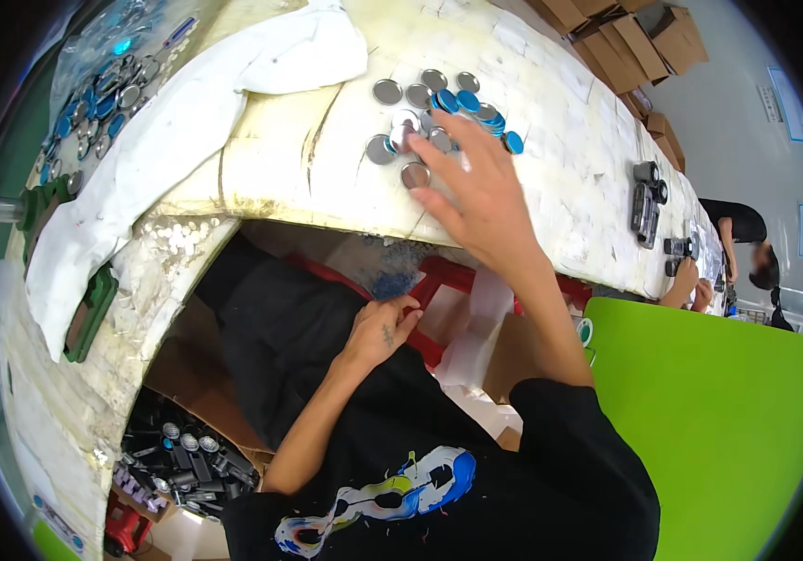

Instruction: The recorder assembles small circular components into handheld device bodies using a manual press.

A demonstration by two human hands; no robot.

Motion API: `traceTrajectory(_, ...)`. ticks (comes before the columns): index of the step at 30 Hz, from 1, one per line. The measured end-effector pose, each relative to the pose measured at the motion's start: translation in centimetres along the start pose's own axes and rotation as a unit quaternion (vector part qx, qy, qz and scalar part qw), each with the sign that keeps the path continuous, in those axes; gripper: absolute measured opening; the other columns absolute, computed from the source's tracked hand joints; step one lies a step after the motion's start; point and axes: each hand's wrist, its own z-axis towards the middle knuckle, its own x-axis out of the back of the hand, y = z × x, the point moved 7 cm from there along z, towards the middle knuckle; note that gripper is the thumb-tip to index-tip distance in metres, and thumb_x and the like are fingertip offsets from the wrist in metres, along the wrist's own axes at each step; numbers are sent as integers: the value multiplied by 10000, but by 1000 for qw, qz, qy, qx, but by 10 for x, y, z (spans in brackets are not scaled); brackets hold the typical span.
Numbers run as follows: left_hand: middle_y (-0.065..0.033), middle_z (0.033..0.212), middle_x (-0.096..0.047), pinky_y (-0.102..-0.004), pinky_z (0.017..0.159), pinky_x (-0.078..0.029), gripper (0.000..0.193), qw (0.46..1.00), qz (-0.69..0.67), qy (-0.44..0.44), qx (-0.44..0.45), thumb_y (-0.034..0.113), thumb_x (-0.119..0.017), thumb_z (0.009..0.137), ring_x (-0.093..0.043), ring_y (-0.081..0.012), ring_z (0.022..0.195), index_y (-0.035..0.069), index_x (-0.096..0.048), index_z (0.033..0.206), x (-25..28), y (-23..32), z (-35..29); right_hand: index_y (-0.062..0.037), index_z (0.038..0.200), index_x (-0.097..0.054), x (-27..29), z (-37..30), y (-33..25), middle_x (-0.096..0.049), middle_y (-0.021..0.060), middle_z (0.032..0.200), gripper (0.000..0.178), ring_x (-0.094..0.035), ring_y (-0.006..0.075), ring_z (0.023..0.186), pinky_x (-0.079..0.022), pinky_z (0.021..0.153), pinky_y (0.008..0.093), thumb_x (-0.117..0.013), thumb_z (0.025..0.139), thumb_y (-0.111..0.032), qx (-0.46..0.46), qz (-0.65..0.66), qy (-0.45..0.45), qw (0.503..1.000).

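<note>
Over the pale table, my right hand [481, 196] reaches with its fingers spread above a loose group of small round metal discs. Some are silver, like the silver disc [387, 92] at the group's left; others have blue faces, like the blue disc [513, 142] at its right. The fingertips are next to a shiny disc [404, 122]; whether they touch it I cannot tell. Below the table's edge, my left hand [378, 332] is closed, fingers curled. A dark blue fuzzy clump [392, 285] shows just beyond its fingers; any contents are hidden.
A bag of similar discs [102, 107] lies far left, beside a white cloth [186, 122] and green clamp-like pieces [93, 313]. Black devices [645, 206] stand at the right. Below left is a box of black parts [191, 467]. A green panel [710, 411] stands right; a co-worker [747, 224] sits beyond.
</note>
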Motion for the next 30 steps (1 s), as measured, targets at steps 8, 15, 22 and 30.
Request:
traceTrajectory(8,-196,620,-607,-404,592,-493,230,1000,-12,-6,11,216,-663,896,-638,-331,587,26,-703,1020,1,3,3,-73,1398,-496,-18,-23,44,-357,223,1508,582,-313,457,1384,-267,1128,541,-607,931,-402,-131,-88,-26,987)
traceTrajectory(15,-189,637,-623,-389,593,-494,210,1000,-23,-7,-17,210,-659,901,-645,-322,595,38,-704,1012,1,4,2,13,1419,-432,11,-46,75,-348,312,1482,680,-281,480,1403,-279,1124,531,-692,893,-331,-211,-125,74,966)
traceTrajectory(22,-172,630,-624,-375,592,-488,199,1000,-22,-14,-7,213,-663,900,-641,-308,585,43,-709,994,0,6,3,13,1491,-305,1,-40,97,-448,262,1404,785,-514,365,1257,-435,1025,389,-729,873,-218,-343,165,74,922)
traceTrajectory(30,-167,607,-610,-372,572,-472,205,1000,-18,0,-6,203,-659,893,-627,-294,557,33,-712,994,2,3,3,13,1529,-174,-16,-2,73,-425,251,1436,916,-467,380,1288,-380,1077,426,-737,847,-228,-226,176,123,950)
